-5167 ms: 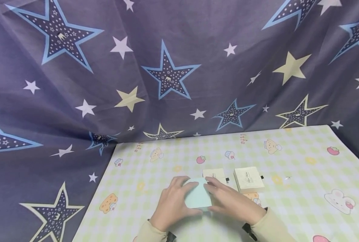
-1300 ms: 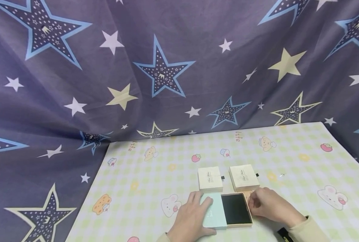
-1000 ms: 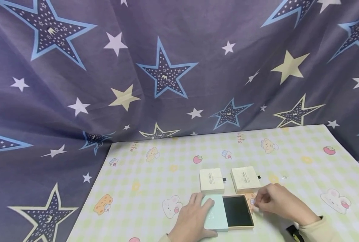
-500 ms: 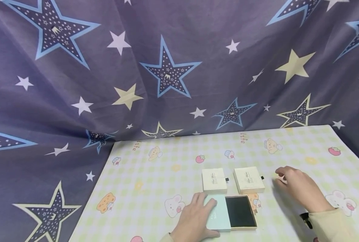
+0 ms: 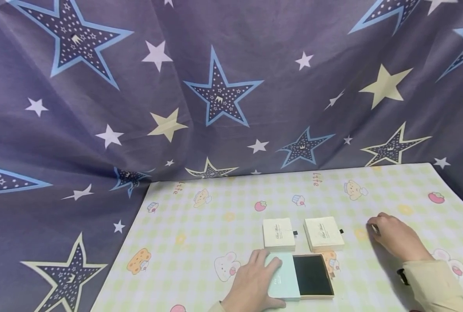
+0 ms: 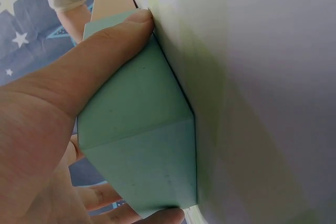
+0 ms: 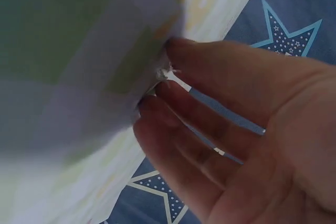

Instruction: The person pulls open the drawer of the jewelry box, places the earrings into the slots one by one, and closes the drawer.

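Note:
In the head view my left hand [image 5: 250, 281] grips a mint-green drawer box [image 5: 285, 279] lying on the table. Its thumb lies along the near side of the box [image 6: 139, 108] in the left wrist view, the other fingers round the far side. The inner tray [image 5: 313, 275], lined in black and holding nothing, sticks out to the right. Farther right, my right hand [image 5: 399, 238] is down at the tabletop. The right wrist view shows its thumb and fingertips closing round a small silvery trinket [image 7: 163, 73], mostly hidden and too small to name.
Two cream boxes [image 5: 279, 234] with black pull tabs stand behind the mint box, the right-hand cream box [image 5: 324, 234] slightly apart. A checked cloth with cartoon prints covers the table [image 5: 169, 277]. A dark star-patterned curtain [image 5: 231, 143] hangs behind and at the sides.
The mint box has been turned and its tray drawn out to the right. My right hand has left the tray and moved right to the small silvery trinket. My left hand stays on the box.

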Motion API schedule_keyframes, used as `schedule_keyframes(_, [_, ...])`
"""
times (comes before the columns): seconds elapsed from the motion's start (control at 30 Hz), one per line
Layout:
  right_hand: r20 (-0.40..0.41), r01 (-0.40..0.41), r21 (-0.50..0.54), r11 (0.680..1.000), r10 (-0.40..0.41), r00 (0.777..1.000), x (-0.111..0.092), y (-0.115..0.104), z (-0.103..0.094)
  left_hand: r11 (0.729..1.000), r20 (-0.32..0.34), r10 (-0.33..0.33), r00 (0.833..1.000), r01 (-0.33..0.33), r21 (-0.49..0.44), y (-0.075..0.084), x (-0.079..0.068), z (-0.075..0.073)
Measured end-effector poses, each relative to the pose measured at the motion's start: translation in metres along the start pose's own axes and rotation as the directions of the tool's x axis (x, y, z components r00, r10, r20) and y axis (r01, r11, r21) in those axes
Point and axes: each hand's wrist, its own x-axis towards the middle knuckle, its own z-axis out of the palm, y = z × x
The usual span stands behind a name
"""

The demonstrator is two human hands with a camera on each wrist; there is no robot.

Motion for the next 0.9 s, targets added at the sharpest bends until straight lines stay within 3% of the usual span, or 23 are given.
schedule_keyframes(0.9, [-0.018, -0.046, 0.026, 0.999, 0.046, 0.999, -0.0021, 0.0, -0.0067, 1.0, -0.033, 0.008, 0.999, -0.008, -0.013, -0.0011, -0.0021, 0.0003])
